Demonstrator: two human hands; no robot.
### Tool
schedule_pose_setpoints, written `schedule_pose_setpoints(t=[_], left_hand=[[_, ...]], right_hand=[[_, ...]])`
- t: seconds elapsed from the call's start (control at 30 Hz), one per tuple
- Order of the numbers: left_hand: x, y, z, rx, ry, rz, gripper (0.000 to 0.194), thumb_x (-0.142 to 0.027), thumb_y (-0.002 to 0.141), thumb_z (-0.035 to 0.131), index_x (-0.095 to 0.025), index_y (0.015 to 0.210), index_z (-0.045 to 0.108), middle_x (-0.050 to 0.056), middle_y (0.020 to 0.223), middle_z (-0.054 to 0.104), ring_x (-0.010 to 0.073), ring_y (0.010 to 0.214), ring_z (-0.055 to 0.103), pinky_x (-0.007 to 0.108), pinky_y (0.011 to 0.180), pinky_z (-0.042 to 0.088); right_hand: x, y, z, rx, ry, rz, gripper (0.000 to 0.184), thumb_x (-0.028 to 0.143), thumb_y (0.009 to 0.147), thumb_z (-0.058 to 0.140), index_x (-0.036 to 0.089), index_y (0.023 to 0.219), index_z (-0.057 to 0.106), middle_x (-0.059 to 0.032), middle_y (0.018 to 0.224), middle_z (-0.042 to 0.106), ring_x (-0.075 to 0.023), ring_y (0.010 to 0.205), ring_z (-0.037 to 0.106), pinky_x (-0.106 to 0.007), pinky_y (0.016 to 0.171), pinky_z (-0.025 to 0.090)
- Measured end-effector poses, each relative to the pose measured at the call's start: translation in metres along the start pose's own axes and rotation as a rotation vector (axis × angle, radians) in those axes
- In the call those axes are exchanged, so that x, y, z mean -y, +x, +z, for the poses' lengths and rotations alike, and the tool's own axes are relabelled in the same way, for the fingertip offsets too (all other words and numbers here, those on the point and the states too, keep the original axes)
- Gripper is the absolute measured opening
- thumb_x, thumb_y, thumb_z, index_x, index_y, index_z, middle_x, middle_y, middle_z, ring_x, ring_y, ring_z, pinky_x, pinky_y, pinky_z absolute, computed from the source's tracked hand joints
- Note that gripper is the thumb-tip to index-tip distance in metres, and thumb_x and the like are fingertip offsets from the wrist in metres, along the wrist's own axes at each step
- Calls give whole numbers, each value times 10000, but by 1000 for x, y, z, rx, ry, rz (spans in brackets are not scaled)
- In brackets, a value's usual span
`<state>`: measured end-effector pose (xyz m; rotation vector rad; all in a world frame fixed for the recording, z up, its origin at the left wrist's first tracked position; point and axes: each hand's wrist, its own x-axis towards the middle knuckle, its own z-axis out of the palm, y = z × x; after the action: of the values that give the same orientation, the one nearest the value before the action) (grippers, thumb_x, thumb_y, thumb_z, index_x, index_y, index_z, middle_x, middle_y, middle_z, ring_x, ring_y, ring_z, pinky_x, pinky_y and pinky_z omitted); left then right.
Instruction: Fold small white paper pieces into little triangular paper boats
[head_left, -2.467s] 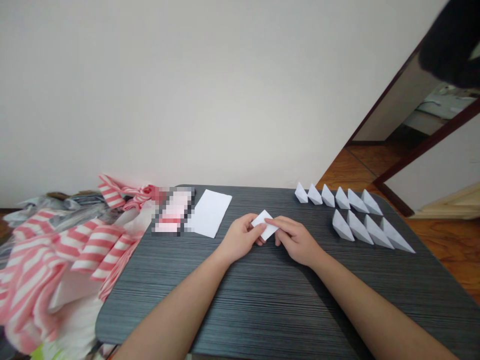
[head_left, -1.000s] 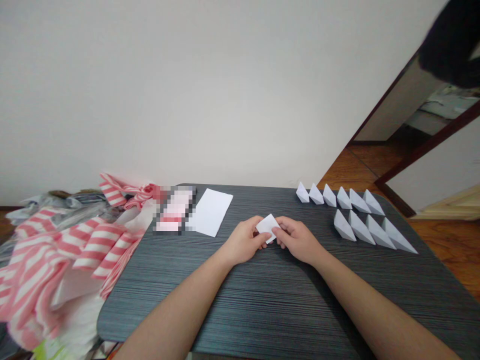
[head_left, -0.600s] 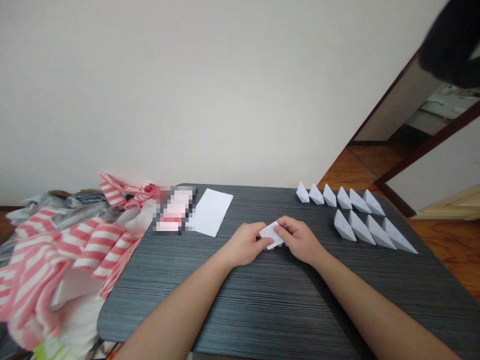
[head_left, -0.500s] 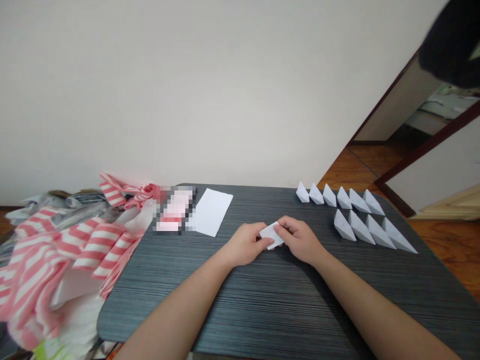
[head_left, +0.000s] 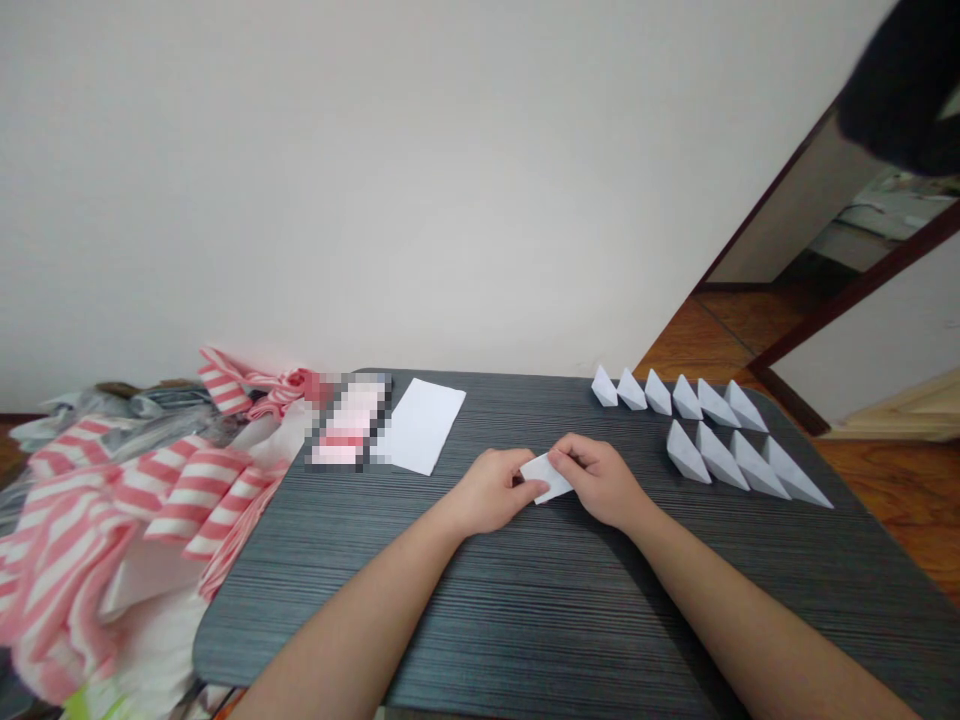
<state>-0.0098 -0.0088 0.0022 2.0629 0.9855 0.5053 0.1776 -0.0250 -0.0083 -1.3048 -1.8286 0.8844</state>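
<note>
A small folded piece of white paper (head_left: pixel 549 480) is pinched between my two hands above the middle of the dark table. My left hand (head_left: pixel 495 490) grips its left side, thumb on top. My right hand (head_left: pixel 600 480) holds the upper right corner between thumb and fingers. Part of the paper is hidden behind the fingers. To the right stand several folded white paper pieces (head_left: pixel 686 452) with pointed tips, set in two rows. Left of my hands lies a stack of flat white paper (head_left: pixel 426 425).
The dark wood-grain table (head_left: pixel 480 620) stands against a pale wall. A blurred-out pink and black object (head_left: pixel 349 420) lies beside the white paper. Red-and-white striped cloth (head_left: pixel 191 485) and plastic bags are heaped beyond the table's left edge. A doorway opens at the right.
The folded paper has turned slightly in my fingers and shows a wider face to the right. My hands stay in nearly the same place.
</note>
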Motion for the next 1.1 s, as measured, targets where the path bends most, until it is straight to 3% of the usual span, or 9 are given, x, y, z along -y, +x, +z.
schedule_pose_setpoints(t=[1.1], left_hand=[[3,0,1,7,-75,-28,162,-295,789,516,-150,735,564,-21,627,526,95,569,436,206,512,276]], right_hand=[[0,1,-3,48,-19,0,277,331,882,446,169,678,543,12,611,516,-122,565,471,-236,533,347]])
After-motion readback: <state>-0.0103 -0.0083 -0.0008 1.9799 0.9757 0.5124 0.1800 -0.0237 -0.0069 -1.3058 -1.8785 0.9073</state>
